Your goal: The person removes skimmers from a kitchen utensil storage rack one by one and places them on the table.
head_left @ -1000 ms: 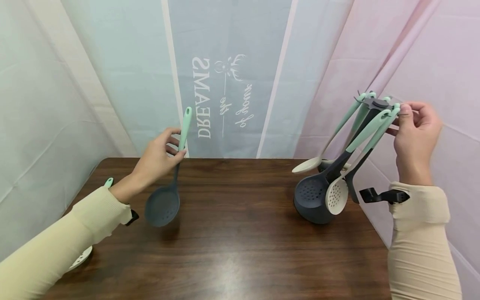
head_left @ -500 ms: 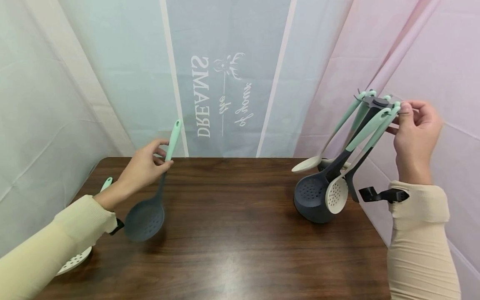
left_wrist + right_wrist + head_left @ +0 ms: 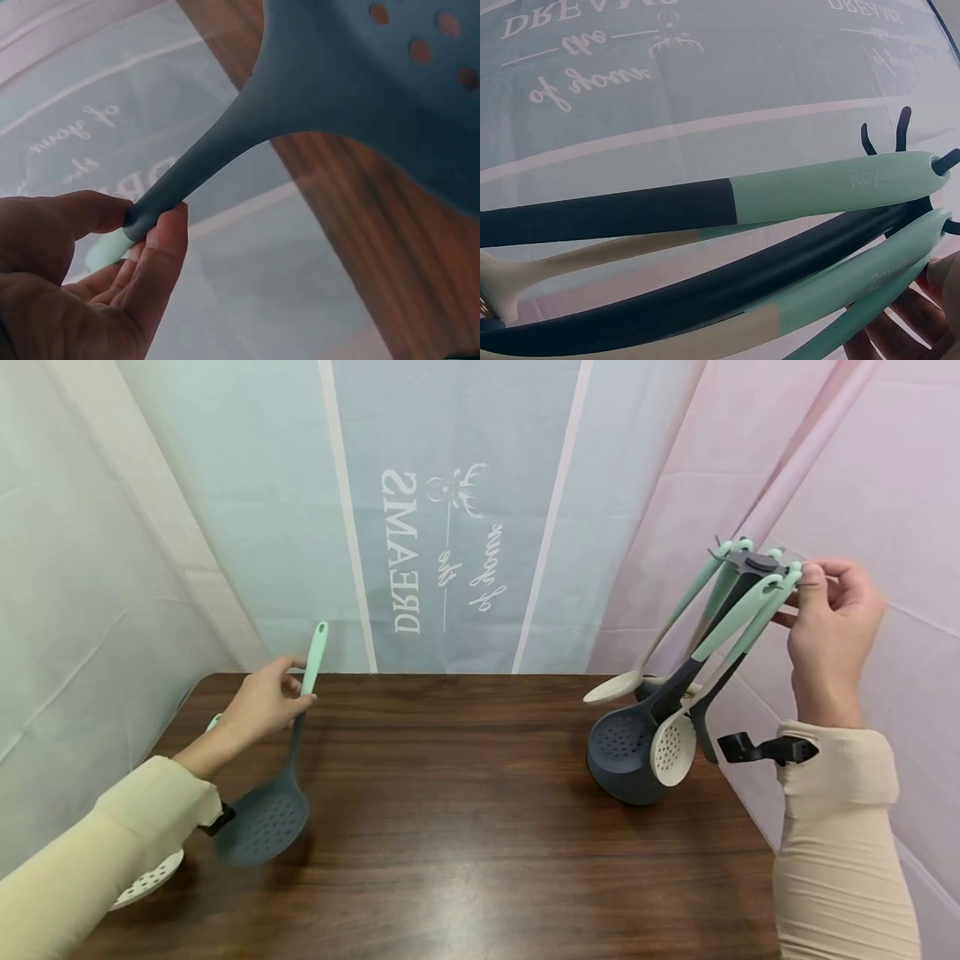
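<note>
My left hand grips a dark grey skimmer with a mint handle, its round holed head hanging low over the left of the table. In the left wrist view, thumb and fingers pinch the skimmer where the mint part meets the grey neck. At the right, my right hand pinches the hooked rim of a utensil rack beside the mint handle ends. Several utensils hang there, among them a dark holed skimmer, a white slotted spoon and a white spoon.
A white holed utensil lies at the table's left, partly hidden under the left sleeve; a mint handle tip shows behind the left wrist. The brown wooden table meets a printed cloth backdrop at its far edge.
My left hand has carried the dark skimmer leftward and down, closer over the table, its head tilting toward the left. The right hand and the rack stay nearly still.
</note>
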`<state>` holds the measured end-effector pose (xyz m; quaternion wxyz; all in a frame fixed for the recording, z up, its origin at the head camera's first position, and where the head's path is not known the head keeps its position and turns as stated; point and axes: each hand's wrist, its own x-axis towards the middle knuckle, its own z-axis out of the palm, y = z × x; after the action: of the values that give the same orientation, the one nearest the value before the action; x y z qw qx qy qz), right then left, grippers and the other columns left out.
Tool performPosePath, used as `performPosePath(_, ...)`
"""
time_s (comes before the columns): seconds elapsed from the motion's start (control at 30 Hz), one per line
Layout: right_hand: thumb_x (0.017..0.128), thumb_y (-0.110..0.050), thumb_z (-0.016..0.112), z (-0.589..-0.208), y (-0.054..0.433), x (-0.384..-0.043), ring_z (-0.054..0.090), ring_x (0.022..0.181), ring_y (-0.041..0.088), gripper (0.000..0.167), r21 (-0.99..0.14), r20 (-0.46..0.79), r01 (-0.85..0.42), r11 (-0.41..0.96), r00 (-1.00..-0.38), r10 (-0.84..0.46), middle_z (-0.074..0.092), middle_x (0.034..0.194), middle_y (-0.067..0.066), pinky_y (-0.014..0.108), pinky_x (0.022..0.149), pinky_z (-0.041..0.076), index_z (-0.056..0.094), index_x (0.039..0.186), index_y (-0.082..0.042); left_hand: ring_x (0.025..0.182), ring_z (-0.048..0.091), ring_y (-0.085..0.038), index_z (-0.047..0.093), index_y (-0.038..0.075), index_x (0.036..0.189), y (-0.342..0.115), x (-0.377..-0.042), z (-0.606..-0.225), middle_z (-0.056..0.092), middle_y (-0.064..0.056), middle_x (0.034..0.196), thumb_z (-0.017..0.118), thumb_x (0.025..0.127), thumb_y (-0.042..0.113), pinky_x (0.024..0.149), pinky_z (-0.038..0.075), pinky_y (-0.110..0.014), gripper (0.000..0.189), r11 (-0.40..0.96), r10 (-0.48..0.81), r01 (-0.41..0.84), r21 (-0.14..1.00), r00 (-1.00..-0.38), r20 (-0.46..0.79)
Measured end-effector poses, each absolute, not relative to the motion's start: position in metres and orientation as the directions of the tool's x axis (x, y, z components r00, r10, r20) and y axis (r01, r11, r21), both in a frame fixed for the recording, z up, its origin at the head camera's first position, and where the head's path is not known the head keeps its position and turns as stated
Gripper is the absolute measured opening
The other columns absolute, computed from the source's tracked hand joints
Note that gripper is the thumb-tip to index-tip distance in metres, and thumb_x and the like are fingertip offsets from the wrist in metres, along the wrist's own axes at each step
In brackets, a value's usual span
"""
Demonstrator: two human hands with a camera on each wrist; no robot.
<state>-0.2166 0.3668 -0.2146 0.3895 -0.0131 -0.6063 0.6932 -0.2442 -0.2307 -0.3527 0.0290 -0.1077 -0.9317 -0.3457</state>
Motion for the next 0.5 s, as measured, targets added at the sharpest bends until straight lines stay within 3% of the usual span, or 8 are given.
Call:
performPosePath(0.17,0.098,-0.012,0.068,-0.214,0.367,-0.217,0.071,0.071,0.012,0.007,-0.859,0.450,-0.509,0.051,-0.704,0.550,0.071,0.087,0.004,0.018,0.061,0.058,0.068,0.097,-0.005,0.071,0.067,-0.024,0.044,-0.014,0.138,-0.241,-0.246,-0.366,0.063,-0.025,0.100,0.069,0.095,0.006,0.056,0.057,-0.034,0.053,0.756,0.170,0.169,0.632,-0.984,0.058)
performPosePath(0.4,0.098,-0.010,0.066,-0.212,0.367,-0.217,0.072,0.073,0.013,0.007,-0.849,0.455,-0.528,0.023,-0.708,0.540,0.071,0.089,0.006,0.020,0.061,0.058,0.067,0.092,-0.007,0.076,0.066,-0.028,0.050,-0.017,0.132,-0.251,-0.247,-0.384,0.066,-0.025,0.096,0.071,0.093,0.009,0.060,0.053,-0.039,0.051,0.823,0.147,0.135,0.552,-0.989,0.023)
performPosePath(0.5,0.098,-0.012,0.067,-0.213,0.368,-0.216,0.072,0.071,0.012,0.006,-0.858,0.451,-0.512,0.042,-0.710,0.541,0.071,0.089,0.005,0.019,0.061,0.058,0.067,0.096,-0.006,0.070,0.068,-0.029,0.048,-0.020,0.132,-0.256,-0.248,-0.388,0.066,-0.029,0.097,0.069,0.094,0.006,0.058,0.055,-0.040,0.051,0.821,0.140,0.102,0.562,-0.990,-0.024)
